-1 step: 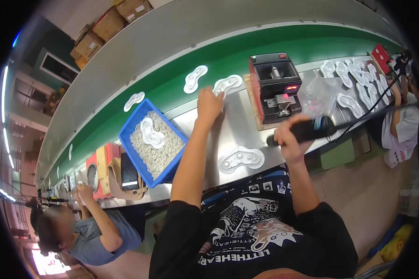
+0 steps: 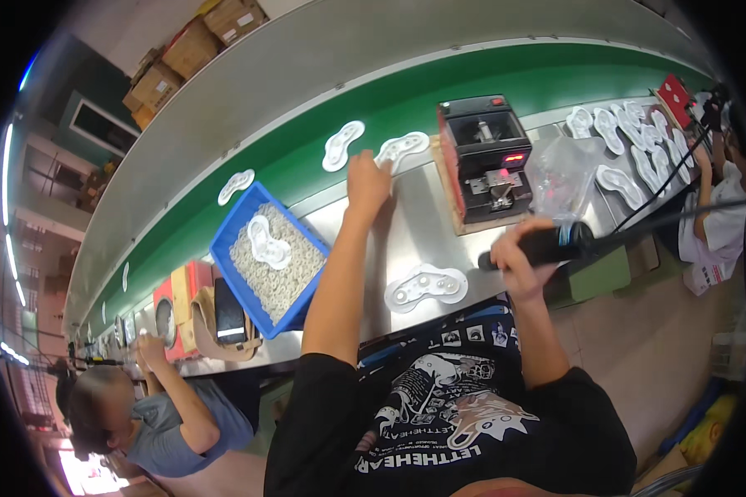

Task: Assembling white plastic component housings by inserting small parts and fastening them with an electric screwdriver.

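Note:
My left hand (image 2: pixel 368 184) reaches over the bench, its fingers closed at the near left end of a white figure-eight plastic part (image 2: pixel 406 146). Another such part (image 2: pixel 342 146) lies just beyond it on the green strip. My right hand (image 2: pixel 522 263) is wrapped round a black corded electric screwdriver (image 2: pixel 547 242), held level with its tip toward the left. Left of that tip, near the bench's front edge, a third white part (image 2: pixel 425 287) rests with round bosses facing up. A blue bin (image 2: pixel 228 248) of small pale rings stands left of my left forearm, one white part on top.
A black and red machine (image 2: pixel 482 161) with a lit display sits on a wooden board. To its right are a clear plastic bag (image 2: pixel 562 170) and several white parts (image 2: pixel 626 128). Co-workers sit at left and far right. A phone (image 2: pixel 230 313) lies beside the bin.
My right hand has lowered the electric screwdriver slightly toward the bench. My left hand has barely shifted at the white part. The whole view has moved a little.

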Demonstrator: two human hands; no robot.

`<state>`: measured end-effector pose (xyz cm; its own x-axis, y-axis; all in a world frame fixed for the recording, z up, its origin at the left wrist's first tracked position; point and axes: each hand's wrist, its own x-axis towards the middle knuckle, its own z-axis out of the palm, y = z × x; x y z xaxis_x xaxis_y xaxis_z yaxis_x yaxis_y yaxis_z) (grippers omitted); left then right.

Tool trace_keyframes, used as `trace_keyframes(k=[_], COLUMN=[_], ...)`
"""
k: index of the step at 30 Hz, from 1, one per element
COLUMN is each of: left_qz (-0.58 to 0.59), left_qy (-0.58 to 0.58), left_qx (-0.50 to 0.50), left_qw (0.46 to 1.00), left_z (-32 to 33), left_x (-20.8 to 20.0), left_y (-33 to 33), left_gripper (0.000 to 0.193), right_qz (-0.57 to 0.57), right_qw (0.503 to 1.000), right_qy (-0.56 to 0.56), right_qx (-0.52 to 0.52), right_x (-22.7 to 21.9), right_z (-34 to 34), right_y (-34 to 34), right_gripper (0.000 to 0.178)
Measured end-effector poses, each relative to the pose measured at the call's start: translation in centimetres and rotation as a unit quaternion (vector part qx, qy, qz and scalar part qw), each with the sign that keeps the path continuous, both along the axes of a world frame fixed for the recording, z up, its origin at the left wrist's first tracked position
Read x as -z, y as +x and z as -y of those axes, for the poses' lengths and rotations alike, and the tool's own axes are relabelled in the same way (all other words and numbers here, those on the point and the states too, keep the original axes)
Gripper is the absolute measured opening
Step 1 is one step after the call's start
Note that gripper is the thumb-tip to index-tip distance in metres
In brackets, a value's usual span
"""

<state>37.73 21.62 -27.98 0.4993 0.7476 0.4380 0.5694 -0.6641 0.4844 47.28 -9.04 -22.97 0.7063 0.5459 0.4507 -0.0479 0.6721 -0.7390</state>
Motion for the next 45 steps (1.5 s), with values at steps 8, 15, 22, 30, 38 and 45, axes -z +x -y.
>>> trace_keyframes(k=[8, 15, 22, 30, 38, 45], left_qz=[-0.185, -0.254, -0.194, -0.182, -0.144, 0.002], left_qy=[0.046, 0.031, 0.079, -0.010, -0.024, 0.114], left_qx=[-0.139, -0.100, -0.030, 0.162, 0.179, 0.065], left_qw=[0.972, 0.961, 0.977, 0.970, 0.973, 0.991], left_z=[-7.4, -14.7, -15.1, 5.9, 12.2, 11.3], left_x=[-1.0, 1.1, -2.8, -9.3, -2.2, -9.6], left_y=[3.1, -0.9, -3.0, -4.9, -11.1, -15.1], left_gripper=[0.033, 0.025, 0.032, 0.037, 0.038, 0.020], right_qz=[-0.029, 0.119, 0.110, 0.127, 0.091, -0.036], right_qw=[0.963, 0.922, 0.932, 0.930, 0.922, 0.966], right_qy=[-0.208, -0.305, -0.307, -0.299, -0.355, -0.254], right_qx=[0.170, 0.208, 0.159, 0.171, 0.123, 0.036], right_x=[5.7, 7.6, 5.2, 6.1, 6.4, 11.5], right_z=[12.0, 13.1, 11.2, 11.7, 10.1, 9.5], right_y=[2.3, 6.4, 8.3, 8.1, 6.9, 6.7], right_gripper=[0.023, 0.028, 0.027, 0.027, 0.026, 0.031])
